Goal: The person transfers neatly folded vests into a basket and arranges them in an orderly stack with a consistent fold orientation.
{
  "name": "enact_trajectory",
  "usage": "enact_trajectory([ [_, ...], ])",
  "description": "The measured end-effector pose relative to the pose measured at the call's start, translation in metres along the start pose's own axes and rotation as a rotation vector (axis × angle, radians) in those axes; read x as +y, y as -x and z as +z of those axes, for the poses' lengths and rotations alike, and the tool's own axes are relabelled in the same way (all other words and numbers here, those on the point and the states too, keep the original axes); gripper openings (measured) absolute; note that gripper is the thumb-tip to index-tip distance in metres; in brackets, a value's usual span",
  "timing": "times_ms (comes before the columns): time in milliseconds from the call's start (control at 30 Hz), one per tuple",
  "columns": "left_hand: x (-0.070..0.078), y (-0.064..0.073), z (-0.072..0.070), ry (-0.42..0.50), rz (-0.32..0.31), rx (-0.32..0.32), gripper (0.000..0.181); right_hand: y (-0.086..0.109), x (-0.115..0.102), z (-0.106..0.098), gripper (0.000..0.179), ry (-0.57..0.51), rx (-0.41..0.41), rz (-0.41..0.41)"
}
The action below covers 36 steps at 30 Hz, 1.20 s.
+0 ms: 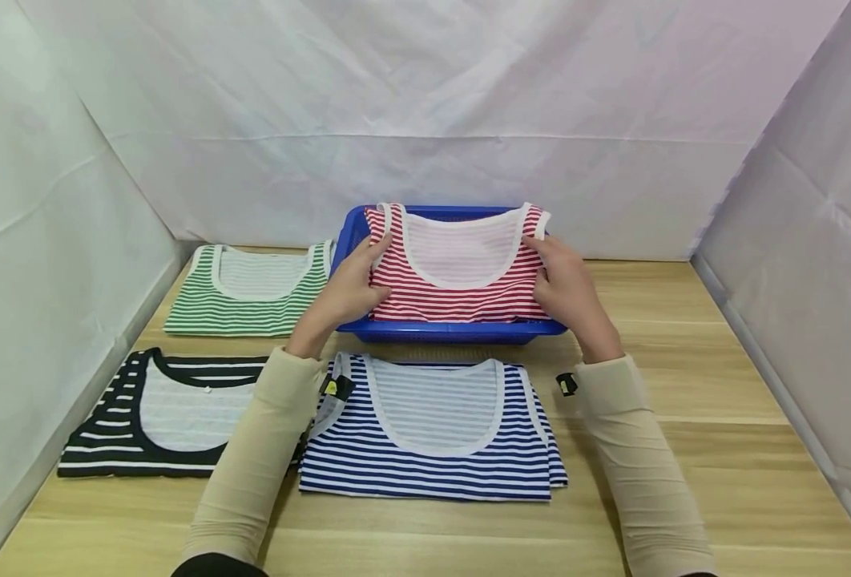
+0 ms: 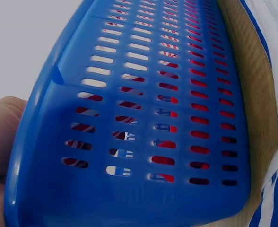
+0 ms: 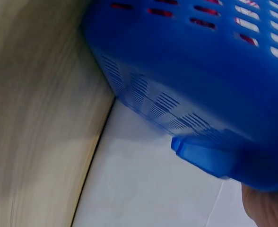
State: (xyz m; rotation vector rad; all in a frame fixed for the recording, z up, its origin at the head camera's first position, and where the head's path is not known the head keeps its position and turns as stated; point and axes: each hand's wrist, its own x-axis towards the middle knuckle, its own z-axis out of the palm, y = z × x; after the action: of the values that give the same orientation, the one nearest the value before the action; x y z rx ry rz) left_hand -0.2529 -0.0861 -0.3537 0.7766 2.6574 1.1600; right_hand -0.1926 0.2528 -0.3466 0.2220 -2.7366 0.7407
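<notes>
A folded red-and-white striped tank top [image 1: 461, 300] lies in a blue plastic basket [image 1: 461, 332], its white-edged scoop neck towards the back. My left hand [image 1: 353, 280] grips the top's left side, and my right hand [image 1: 566, 280] holds the right side at about the same height. Red stripes show through the slots of the basket wall [image 2: 143, 189] in the left wrist view, where part of the left hand [image 2: 2, 142] appears beyond the rim. In the right wrist view, the basket [image 3: 177, 61] hides most of the right hand [image 3: 266, 208].
A folded blue-and-white striped tank top [image 1: 433, 473] lies in front of the basket. To the left are a green-striped tank top [image 1: 252, 316] and, nearer, a black-and-white one [image 1: 137, 461], partly covered by the left sleeve. White sheeting [image 1: 425, 96] encloses the wooden table [image 1: 721, 481].
</notes>
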Motion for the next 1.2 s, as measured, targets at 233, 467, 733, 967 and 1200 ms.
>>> enact_trajectory([
  [233, 0.003, -0.001, 0.001, -0.066, -0.031, -0.037, 0.093, -0.002, -0.008, 0.010, 0.060, 0.124, -0.137, 0.092],
  [467, 0.003, -0.002, 0.005, -0.182, -0.019, -0.080, 0.089, -0.002, -0.010, 0.013, 0.065, 0.161, -0.165, 0.093],
  [733, 0.003, -0.004, 0.006, -0.222, -0.016, -0.094, 0.089, -0.005, -0.014, 0.014, 0.067, 0.242, -0.232, 0.076],
  [967, 0.005, -0.002, 0.006, -0.227, -0.037, -0.102, 0.089, -0.003, -0.015, 0.015, 0.062, 0.226, -0.210, 0.075],
  [1200, 0.003, -0.003, 0.007, -0.219, -0.027, -0.084, 0.089, -0.002, -0.015, 0.016, 0.049, 0.240, -0.169, 0.056],
])
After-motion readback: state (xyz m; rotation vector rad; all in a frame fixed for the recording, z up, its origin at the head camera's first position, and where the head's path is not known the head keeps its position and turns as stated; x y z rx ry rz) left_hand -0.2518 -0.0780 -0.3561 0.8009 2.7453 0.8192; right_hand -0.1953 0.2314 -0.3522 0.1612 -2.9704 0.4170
